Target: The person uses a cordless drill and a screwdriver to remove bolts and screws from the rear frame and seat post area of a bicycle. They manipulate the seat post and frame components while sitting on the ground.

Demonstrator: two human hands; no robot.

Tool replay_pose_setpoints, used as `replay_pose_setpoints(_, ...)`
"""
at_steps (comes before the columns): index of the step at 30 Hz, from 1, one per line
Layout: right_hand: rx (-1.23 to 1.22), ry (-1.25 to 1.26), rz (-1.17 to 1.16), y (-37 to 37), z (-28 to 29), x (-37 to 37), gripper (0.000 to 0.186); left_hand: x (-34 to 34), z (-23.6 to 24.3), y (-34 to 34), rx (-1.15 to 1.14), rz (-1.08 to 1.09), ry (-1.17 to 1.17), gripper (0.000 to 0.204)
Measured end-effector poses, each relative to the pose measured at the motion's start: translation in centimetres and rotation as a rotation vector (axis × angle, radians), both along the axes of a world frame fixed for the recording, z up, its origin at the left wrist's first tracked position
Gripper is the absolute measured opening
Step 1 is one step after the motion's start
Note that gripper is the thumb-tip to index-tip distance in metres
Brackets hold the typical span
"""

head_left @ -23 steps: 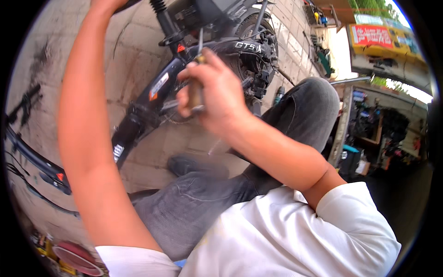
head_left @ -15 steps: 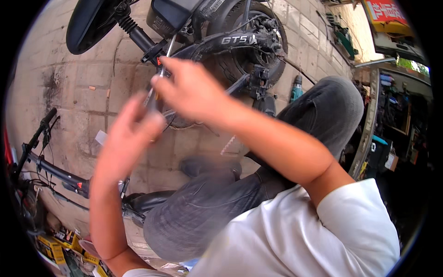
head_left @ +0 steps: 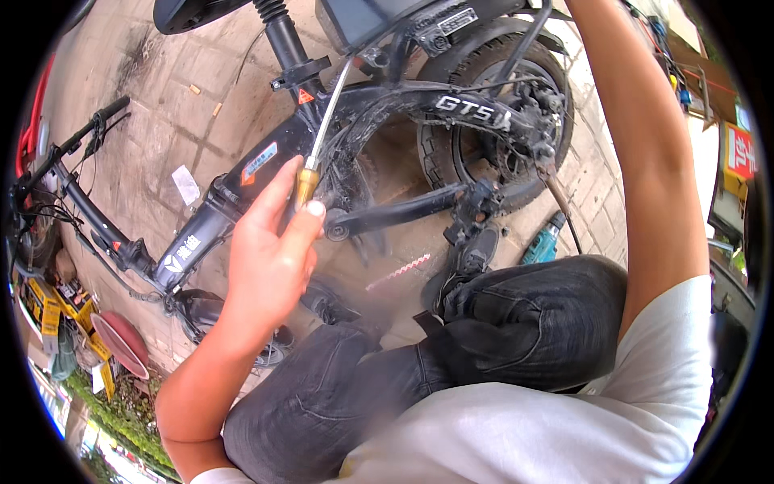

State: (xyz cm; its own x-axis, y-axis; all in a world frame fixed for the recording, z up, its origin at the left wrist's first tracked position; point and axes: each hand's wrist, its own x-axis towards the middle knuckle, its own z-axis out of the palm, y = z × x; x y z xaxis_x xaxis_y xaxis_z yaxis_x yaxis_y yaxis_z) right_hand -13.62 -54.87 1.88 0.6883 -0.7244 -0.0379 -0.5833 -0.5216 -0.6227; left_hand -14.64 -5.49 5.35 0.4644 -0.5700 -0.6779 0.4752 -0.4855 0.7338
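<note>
My left hand (head_left: pixel 274 262) is closed on a screwdriver (head_left: pixel 307 185) with a translucent yellow handle. Its long metal shaft slants up and away, with the tip near the underside of a dark box on a black electric bicycle (head_left: pixel 230 198). Whether the tip touches anything there, I cannot tell. The bicycle's rear wheel (head_left: pixel 435 149) and swingarm are to the right of the screwdriver. My right arm stretches up past the top edge, so my right hand is out of the picture.
A teal power tool (head_left: pixel 543 239) lies on the paving beside my right knee. Between my feet is a red-and-white strip (head_left: pixel 399 273). Handlebars (head_left: pixel 93 129) are at the left, with yellow boxes (head_left: pixel 40 302) below them. A white paper scrap (head_left: pixel 185 185) lies beyond the frame.
My right hand has left the screwdriver area and gone up out of view. My left hand now grips the screwdriver by its handle. The view has shifted, so the bicycle appears lower and farther right.
</note>
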Motion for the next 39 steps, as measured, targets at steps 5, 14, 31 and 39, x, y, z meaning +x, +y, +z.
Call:
replay_pose_setpoints(5,-0.033,-0.11,0.08,0.7,-0.9,0.2,0.058,1.9,3.3,-1.7,0.163,0.003,0.051,0.057)
replay_pose_setpoints(14,0.022,-0.228,0.05,1.7,-1.4,-0.5,0.064,7.2,2.6,-0.7,0.211,-0.314,-0.196,0.054)
replay_pose_setpoints(31,-0.093,-0.204,-0.079,3.4,-0.9,0.1,0.069,4.1,0.5,0.5,0.093,-0.231,-0.107,0.056)
replay_pose_setpoints(39,-0.024,-0.21,-0.037,4.0,-0.5,0.4,0.068,11.5,1.6,-0.9,0.086,-0.551,-0.442,0.052)
